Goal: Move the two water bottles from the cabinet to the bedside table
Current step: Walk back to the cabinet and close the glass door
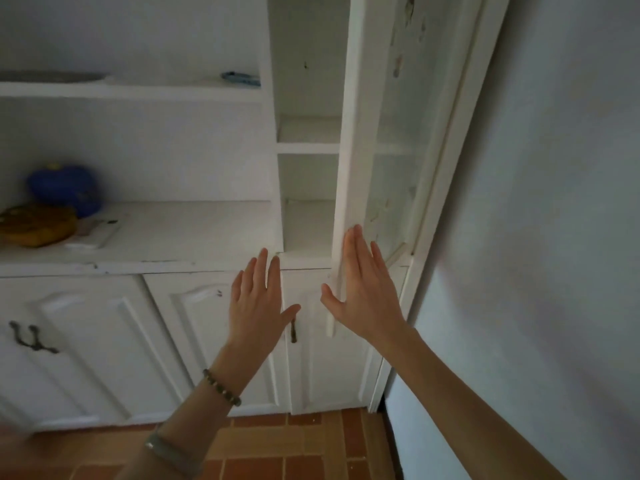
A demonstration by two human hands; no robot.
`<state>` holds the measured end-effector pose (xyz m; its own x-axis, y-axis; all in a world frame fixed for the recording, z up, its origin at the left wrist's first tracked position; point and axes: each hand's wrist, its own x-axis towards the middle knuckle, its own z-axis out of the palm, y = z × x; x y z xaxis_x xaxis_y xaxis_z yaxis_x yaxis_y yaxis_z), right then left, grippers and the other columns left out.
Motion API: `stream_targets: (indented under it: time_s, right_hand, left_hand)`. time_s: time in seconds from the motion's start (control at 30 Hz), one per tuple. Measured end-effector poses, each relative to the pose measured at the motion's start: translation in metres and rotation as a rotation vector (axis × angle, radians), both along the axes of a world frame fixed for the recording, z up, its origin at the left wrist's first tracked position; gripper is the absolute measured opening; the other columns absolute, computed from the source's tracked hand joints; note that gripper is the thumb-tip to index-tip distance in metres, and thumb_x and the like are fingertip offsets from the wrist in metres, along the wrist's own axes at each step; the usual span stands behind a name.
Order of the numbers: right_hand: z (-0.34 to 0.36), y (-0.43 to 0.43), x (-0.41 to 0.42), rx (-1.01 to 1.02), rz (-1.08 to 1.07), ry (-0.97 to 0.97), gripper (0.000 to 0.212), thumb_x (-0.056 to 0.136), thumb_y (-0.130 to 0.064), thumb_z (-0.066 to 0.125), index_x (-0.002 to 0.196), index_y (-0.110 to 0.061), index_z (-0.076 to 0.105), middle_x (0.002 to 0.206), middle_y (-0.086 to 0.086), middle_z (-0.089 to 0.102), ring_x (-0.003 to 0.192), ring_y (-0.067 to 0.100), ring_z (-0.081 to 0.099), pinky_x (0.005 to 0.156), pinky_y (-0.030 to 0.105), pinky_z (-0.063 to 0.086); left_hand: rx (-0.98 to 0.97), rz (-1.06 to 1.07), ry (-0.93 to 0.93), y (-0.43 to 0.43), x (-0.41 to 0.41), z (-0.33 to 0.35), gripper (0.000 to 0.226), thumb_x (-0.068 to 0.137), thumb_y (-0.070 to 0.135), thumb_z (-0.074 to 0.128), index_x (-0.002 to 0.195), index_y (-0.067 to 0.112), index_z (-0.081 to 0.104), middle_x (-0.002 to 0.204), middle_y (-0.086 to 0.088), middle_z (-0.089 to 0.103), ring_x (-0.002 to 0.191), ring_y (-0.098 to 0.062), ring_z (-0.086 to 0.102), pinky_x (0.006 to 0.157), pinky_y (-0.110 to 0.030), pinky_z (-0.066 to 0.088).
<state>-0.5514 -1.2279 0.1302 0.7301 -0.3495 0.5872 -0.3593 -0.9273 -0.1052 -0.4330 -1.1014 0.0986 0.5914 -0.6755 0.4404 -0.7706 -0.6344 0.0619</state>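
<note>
A white cabinet fills the view, with a tall narrow section on its right whose glass door stands ajar. The shelves I can see inside that section are bare; no water bottle shows anywhere. My right hand is flat and open, fingers up, lying against the lower edge of the door. My left hand is open too, fingers spread, raised in front of the counter edge just left of the door. Neither hand holds anything.
On the counter at the left lie a blue object, a yellow-brown object and a white flat item. A small blue thing sits on the upper shelf. Lower doors have dark handles. A wall stands close on the right.
</note>
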Motion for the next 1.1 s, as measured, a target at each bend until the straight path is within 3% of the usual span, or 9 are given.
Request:
stream_targets:
  time_s: [0.13,0.3,0.4,0.7,0.9,1.1]
  right_hand:
    - [-0.002,-0.007,0.05,-0.094,0.024,0.111,0.085,0.082,-0.052,0.043,0.143,0.002,0.017,0.152,0.02,0.022,0.141,0.029,0.02,0.114,0.047,0.007]
    - [-0.007,-0.02,0.116,-0.144,0.057,0.159,0.088,0.083,-0.051,0.051,0.145,0.0,0.013,0.154,0.018,0.014,0.143,0.027,0.011,0.112,0.046,-0.004]
    - [-0.01,-0.03,0.148,-0.131,0.053,0.181,0.091,0.082,-0.049,0.054,0.144,0.002,0.011,0.154,0.019,0.012,0.143,0.028,0.007,0.114,0.047,-0.003]
    - [-0.016,-0.063,0.21,-0.182,0.008,0.205,0.095,0.073,-0.051,0.063,0.142,0.002,0.022,0.152,0.02,0.021,0.142,0.029,0.016,0.111,0.056,0.007]
    - [-0.023,-0.078,0.236,-0.177,-0.009,0.208,0.103,0.07,-0.048,0.066,0.144,0.001,0.012,0.154,0.019,0.013,0.143,0.028,0.01,0.112,0.054,0.004]
    - [-0.029,-0.087,0.242,-0.171,0.006,0.189,0.099,0.07,-0.042,0.065,0.144,0.001,0.015,0.154,0.018,0.014,0.142,0.026,0.001,0.116,0.05,-0.004]
  left_hand:
    - [-0.005,0.066,0.003,0.003,0.029,-0.002,0.091,0.077,0.054,0.061,0.142,0.004,0.02,0.152,-0.018,0.017,0.138,-0.035,0.021,0.111,-0.046,0.018]
    - [-0.009,0.099,0.014,-0.001,0.075,0.0,0.089,0.078,0.052,0.06,0.142,0.004,0.021,0.151,-0.018,0.02,0.138,-0.034,0.022,0.112,-0.046,0.021]
    - [-0.012,0.122,0.001,-0.008,0.107,0.002,0.089,0.077,0.052,0.062,0.141,0.004,0.024,0.15,-0.019,0.024,0.136,-0.035,0.026,0.111,-0.047,0.023]
    - [0.004,0.104,-0.029,-0.047,0.183,0.001,0.093,0.068,0.054,0.07,0.136,0.003,0.034,0.145,-0.021,0.034,0.13,-0.037,0.037,0.105,-0.048,0.031]
    - [-0.014,0.053,-0.041,-0.068,0.221,-0.005,0.097,0.057,0.049,0.08,0.13,0.0,0.041,0.136,-0.024,0.044,0.12,-0.04,0.048,0.096,-0.05,0.041]
    - [-0.014,0.001,-0.039,-0.093,0.243,-0.008,0.096,0.06,0.049,0.078,0.132,0.0,0.037,0.139,-0.024,0.041,0.123,-0.04,0.045,0.099,-0.05,0.038]
